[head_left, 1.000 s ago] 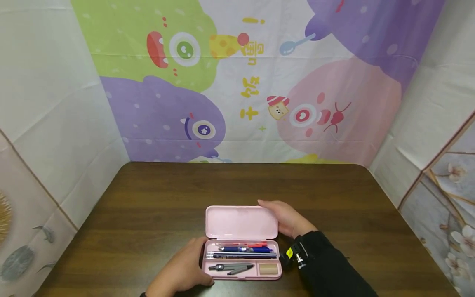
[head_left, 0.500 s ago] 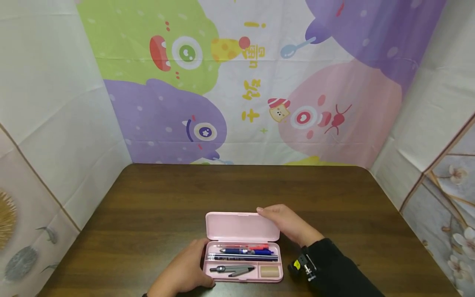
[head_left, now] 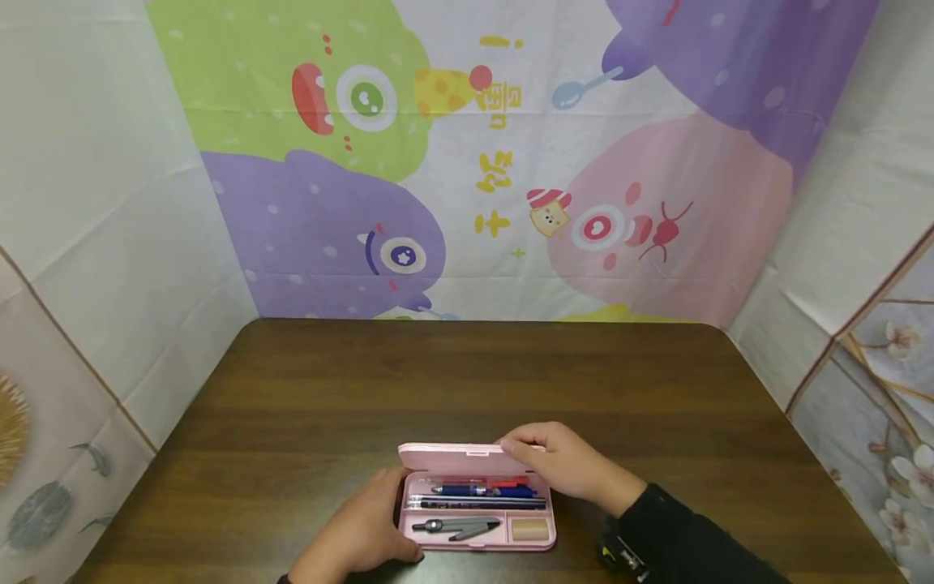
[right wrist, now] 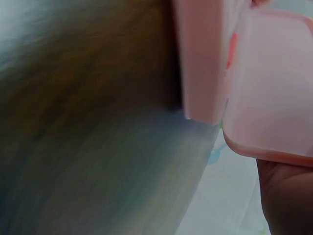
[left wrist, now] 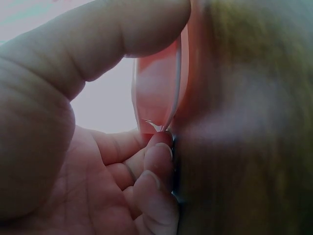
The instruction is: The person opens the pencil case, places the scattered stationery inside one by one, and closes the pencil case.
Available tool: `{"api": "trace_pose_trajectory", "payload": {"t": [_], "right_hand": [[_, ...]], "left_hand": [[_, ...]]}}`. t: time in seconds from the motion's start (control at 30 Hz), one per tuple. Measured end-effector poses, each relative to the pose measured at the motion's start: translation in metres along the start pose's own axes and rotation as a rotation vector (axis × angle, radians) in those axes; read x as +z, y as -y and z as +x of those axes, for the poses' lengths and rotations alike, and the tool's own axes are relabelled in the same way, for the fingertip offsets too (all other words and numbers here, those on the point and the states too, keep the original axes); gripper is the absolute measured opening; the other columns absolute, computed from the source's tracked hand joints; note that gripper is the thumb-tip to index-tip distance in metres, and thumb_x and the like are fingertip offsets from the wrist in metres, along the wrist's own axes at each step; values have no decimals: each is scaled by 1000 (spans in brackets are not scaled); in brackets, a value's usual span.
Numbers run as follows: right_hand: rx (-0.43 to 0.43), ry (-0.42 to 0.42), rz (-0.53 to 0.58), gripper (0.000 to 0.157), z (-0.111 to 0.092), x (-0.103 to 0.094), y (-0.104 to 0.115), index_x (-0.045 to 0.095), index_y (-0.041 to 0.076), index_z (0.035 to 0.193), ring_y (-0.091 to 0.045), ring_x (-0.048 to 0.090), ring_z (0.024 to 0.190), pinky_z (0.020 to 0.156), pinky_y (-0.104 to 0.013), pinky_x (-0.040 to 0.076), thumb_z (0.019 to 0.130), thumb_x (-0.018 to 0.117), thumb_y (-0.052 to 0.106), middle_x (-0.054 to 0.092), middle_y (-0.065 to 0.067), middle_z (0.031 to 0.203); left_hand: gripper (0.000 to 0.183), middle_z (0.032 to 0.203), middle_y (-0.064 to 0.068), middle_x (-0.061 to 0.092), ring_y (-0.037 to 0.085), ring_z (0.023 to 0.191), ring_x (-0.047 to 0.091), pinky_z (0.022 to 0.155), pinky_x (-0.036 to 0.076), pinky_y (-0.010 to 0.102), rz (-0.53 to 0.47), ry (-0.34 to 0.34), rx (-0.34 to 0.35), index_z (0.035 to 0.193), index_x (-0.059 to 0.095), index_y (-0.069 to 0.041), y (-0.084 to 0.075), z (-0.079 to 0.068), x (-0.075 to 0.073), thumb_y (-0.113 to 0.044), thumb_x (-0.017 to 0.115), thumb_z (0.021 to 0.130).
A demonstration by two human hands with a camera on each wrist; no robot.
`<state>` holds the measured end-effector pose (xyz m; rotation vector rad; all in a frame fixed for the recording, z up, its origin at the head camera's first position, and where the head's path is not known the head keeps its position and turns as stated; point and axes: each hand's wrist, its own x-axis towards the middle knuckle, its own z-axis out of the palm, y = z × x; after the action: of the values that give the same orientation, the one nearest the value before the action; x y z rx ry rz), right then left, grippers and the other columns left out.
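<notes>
A pink pencil case point(head_left: 456, 545) lies near the table's front edge, its lid point(head_left: 474, 461) tilted partly up on the rear hinge. Blue pens point(head_left: 481, 491), dark pencils point(head_left: 481, 504), a grey compass point(head_left: 460, 527) and a beige eraser point(head_left: 529, 530) lie inside, along with a red pen point(head_left: 511, 482). My left hand point(head_left: 368, 519) grips the case's left end, thumb at the front corner and fingers behind. In the left wrist view, the thumb and curled fingertips touch the pink end wall point(left wrist: 156, 88). The lid's right end is pinched by my right hand point(head_left: 569, 462); some of its fingers hide behind the lid.
The brown wooden table point(head_left: 467, 381) extends behind the case to a cartoon-printed cloth point(head_left: 503, 276). Pale fabric walls stand at the left point(head_left: 146, 203) and right point(head_left: 817, 243). A small black device point(head_left: 623, 556) is on the right wrist.
The lid has swung from widely raised toward the front, lowering over the case, with my right hand moving along on it. My left hand stays at the case's left end.
</notes>
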<state>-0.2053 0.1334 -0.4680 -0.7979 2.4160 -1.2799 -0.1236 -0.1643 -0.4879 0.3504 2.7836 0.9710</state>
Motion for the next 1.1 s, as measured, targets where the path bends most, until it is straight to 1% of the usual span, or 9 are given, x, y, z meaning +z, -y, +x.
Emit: {"api": "trace_pose_trajectory", "payload": {"t": [0.13,0.27,0.4,0.53,0.67,0.8,0.9,1.03,1.1], "right_hand": [[-68,45,-77,32,-10,3,2,69,30,118,-8,60,108,95,-40,48,100,48,46,67,14,113],[-136,99,-231,44,-20,7,7,61,24,132,-10,54,120,101,-44,44,102,41,49,60,10,129],[-185,160,-386,54,-28,12,12,50,20,144,-16,45,132,105,-47,40,103,33,51,49,5,144],[-222,192,-468,58,-34,16,16,45,16,147,-20,40,136,106,-48,38,103,34,51,44,-1,150],[-282,203,-551,59,-37,20,18,48,13,145,-22,41,136,105,-47,39,100,42,51,45,-5,149],[-379,186,-707,57,-38,25,19,54,12,139,-20,45,133,104,-43,42,97,51,50,50,-6,145],[-431,163,-818,54,-38,30,21,58,12,136,-20,48,129,102,-42,44,95,56,48,53,-7,141],[-421,147,-935,52,-39,37,27,61,13,132,-19,52,124,98,-41,46,92,61,46,57,-5,134],[-406,141,-1022,50,-39,41,32,62,14,128,-18,54,116,95,-39,47,91,62,47,60,-2,126]], "left_hand": [[92,106,7,56,22,91,54,81,47,47,-6,3,5,127,52,-8,-1,-1,0,-30,90,47],[84,103,5,56,20,90,53,80,47,46,-20,6,23,122,55,-8,-1,-1,0,-27,90,48],[84,105,1,56,18,92,53,81,47,43,-30,-20,64,123,56,-11,2,-1,0,-24,89,48],[83,109,-2,57,17,99,51,84,47,41,-19,-50,111,124,56,-12,4,-1,1,-21,89,48],[82,108,0,57,17,98,51,84,47,41,-9,-48,111,122,55,-7,4,0,1,-21,88,48],[85,105,4,55,18,91,52,79,47,42,-10,-13,51,123,53,-2,3,1,1,-24,88,49],[86,105,5,54,18,88,52,77,46,40,-11,9,23,124,51,-2,3,0,1,-26,89,50],[87,104,5,54,17,87,52,76,46,39,-7,3,25,124,51,-2,3,-1,1,-26,89,50],[88,105,5,55,17,87,52,77,46,40,-5,-1,31,124,51,-1,2,-1,1,-26,89,49]]}}
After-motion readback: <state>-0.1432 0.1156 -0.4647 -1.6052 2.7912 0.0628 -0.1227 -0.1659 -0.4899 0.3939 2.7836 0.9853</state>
